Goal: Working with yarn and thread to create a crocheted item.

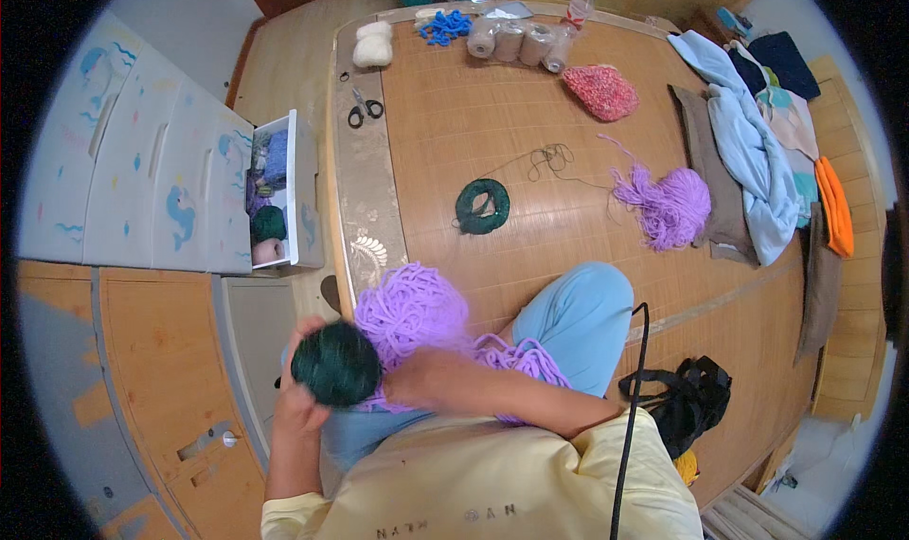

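Observation:
My left hand [301, 398] is wrapped round a dark green ball of yarn [336, 363] at the lower left. Close against the ball's right side is my right hand [409, 381], smeared by motion, so its fingers cannot be made out. A heap of thick purple yarn [412, 303] lies in my lap beside the ball, and more purple strands run under my right forearm. Out on the mat sits a ring-shaped dark green skein [483, 207]. A thin strand leads from it to loose loops [551, 163] near a second purple yarn bundle [668, 207].
Black scissors [365, 112], cream yarn [373, 45], blue yarn [445, 28], wrapped thread cones [511, 43], a bottle [581, 8] and a red-pink knitted piece [602, 92] lie along the mat's far side. An open drawer [305, 199] stands left. A black cable [632, 417] hangs at right.

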The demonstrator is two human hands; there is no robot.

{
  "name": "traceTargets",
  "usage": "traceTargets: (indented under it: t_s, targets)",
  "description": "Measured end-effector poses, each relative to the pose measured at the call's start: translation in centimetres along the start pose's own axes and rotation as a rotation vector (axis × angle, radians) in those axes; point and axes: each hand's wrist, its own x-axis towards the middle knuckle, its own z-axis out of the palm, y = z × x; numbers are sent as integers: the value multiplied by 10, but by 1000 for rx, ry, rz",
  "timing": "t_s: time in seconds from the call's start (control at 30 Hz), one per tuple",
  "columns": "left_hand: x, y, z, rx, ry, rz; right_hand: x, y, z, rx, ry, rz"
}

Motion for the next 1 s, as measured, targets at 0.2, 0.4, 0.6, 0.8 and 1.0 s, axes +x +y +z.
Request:
traceTargets:
  t_s: [0.2, 0.4, 0.6, 0.8, 1.0]
  targets:
    - [3, 5, -1, 962, -423, -127, 15, -41, -67, -35, 52, 208]
    - [3, 2, -4, 39, -141, 36, 0, -5, -9, -30, -3, 72]
    - [8, 11, -4, 914, -277, -30, 14, -23, -54, 84, 176, 37]
    - [-3, 5, -7, -115, -14, -22, 6, -15, -17, 89, 9, 127]
    - [5, -2, -13, 905, -292, -166, 17, -26, -52, 27, -37, 82]
